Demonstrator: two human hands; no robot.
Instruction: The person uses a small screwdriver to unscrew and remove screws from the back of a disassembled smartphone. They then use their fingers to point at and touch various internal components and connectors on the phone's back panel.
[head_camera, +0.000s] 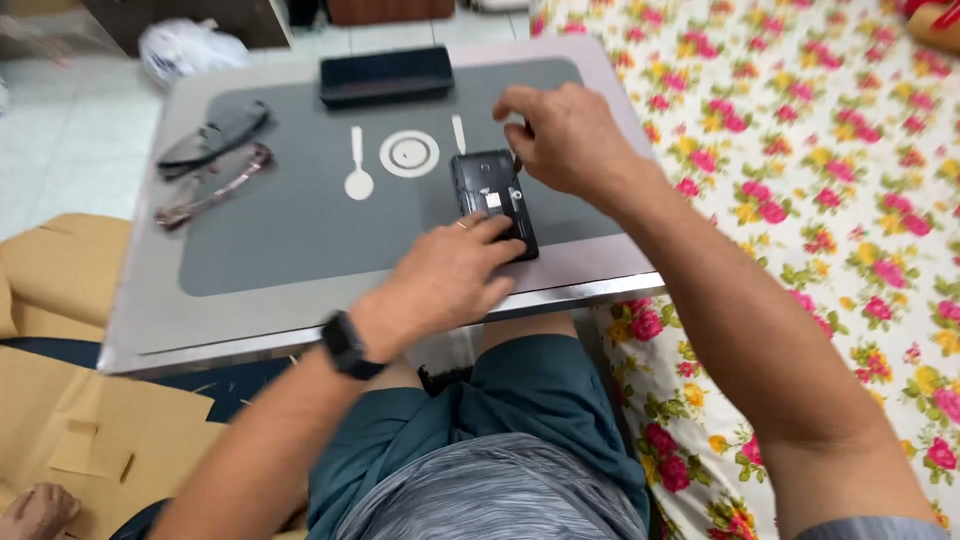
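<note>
Brown cardboard (60, 280) is spread on the floor at the far left, beside a small metal-edged table (140, 300) covered by a grey mat (300, 230). On the mat's left end a dark folded case (212, 135) and a pair of glasses (210, 187) are laid side by side at a slant. Further right, a black oblong tray (386, 76) is set along the far edge of the mat, and white spoon, ring and knife shapes are printed just in front of it.

Right of the mat's middle a black phone (492, 200) with its back cover off is laid flat, inner parts facing up. Its long axis runs from the near table edge toward the far edge, tilted slightly, with the near end pointing a little to the right.

The left hand (445, 280), a black watch (347, 345) on its wrist, is pressed flat on the phone's near end, fingers spread and not closed around it. The right hand (565, 135) is held at the phone's far right corner, fingers curled; whether anything is pinched there cannot be told.

A flowered cloth (820, 180) is spread at the right.
</note>
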